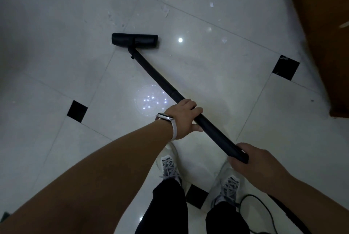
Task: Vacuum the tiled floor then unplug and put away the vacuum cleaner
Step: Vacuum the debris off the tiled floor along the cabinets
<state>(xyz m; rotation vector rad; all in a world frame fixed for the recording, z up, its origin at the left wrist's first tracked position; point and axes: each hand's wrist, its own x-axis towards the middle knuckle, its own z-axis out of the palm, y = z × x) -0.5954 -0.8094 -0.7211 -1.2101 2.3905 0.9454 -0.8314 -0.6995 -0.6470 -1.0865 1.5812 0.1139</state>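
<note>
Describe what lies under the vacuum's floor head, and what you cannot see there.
The floor head rests on pale tile, across a grout line. Paper scraps lie beyond it. Anything beneath the head is covered.

I see a white wristwatch point(166, 118) strapped just behind the left hand point(184, 118). Nearer me than that hand, pale grey-laced sneakers point(169, 165) stand under black trousers point(170, 205). Well beyond the right hand point(251, 160) is brown wooden furniture point(321, 35).
</note>
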